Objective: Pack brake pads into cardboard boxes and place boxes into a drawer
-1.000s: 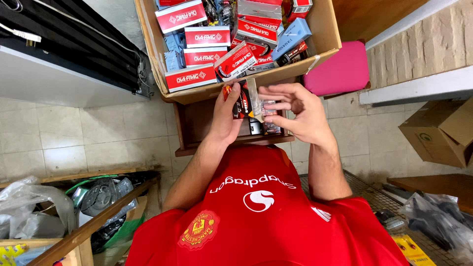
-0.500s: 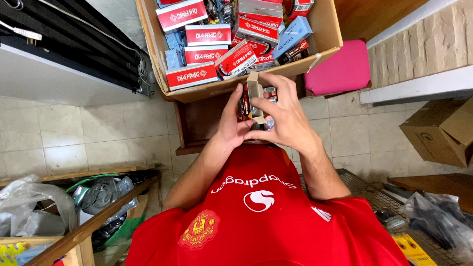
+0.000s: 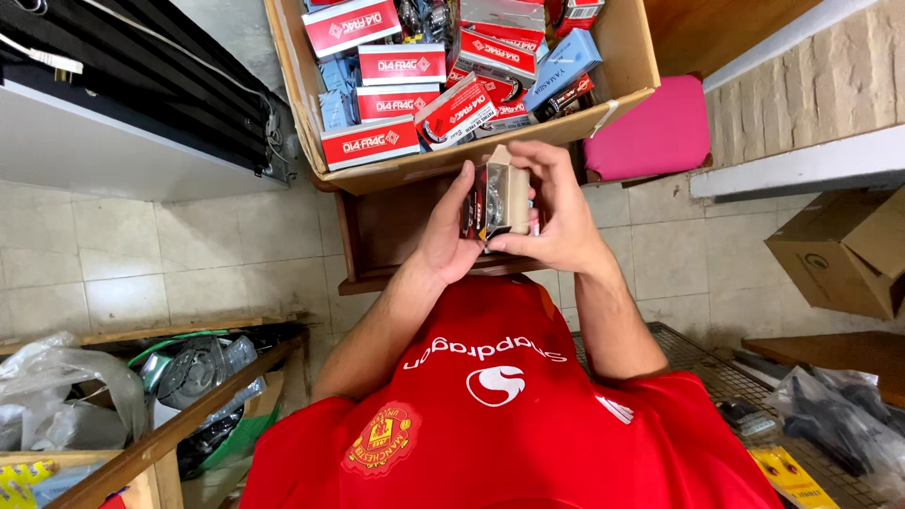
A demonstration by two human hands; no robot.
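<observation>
Two bare hands meet around one small carton (image 3: 501,200) just below the front edge of a large cardboard box (image 3: 630,58). The left hand (image 3: 454,236) cups the carton's dark printed side, thumb raised along its edge and palm beneath it. The right hand (image 3: 556,221) wraps the pale cardboard side from the opposite flank; its fingers (image 3: 528,160) curl over the top, where a flap stands up, and its thumb lies under the lower edge. Both sets of fingers are thus clenched on the carton, which is held upright in the air, clear of every surface, above a dark wooden stool (image 3: 382,240) and in front of the person's red jersey (image 3: 490,415).

The cardboard box rests on the stool and is packed with red-and-white cartons (image 3: 370,143) lying at mixed angles, together with a light blue carton (image 3: 563,68). A pink cushion (image 3: 646,132) sits just right of the box. A closed brown carton (image 3: 839,250) stands at far right on the tiled floor (image 3: 141,254). At lower left, a wooden crate (image 3: 174,434) holds clear plastic bags and metal parts; at lower right, a wire grid (image 3: 731,386) carries dark bagged items.
</observation>
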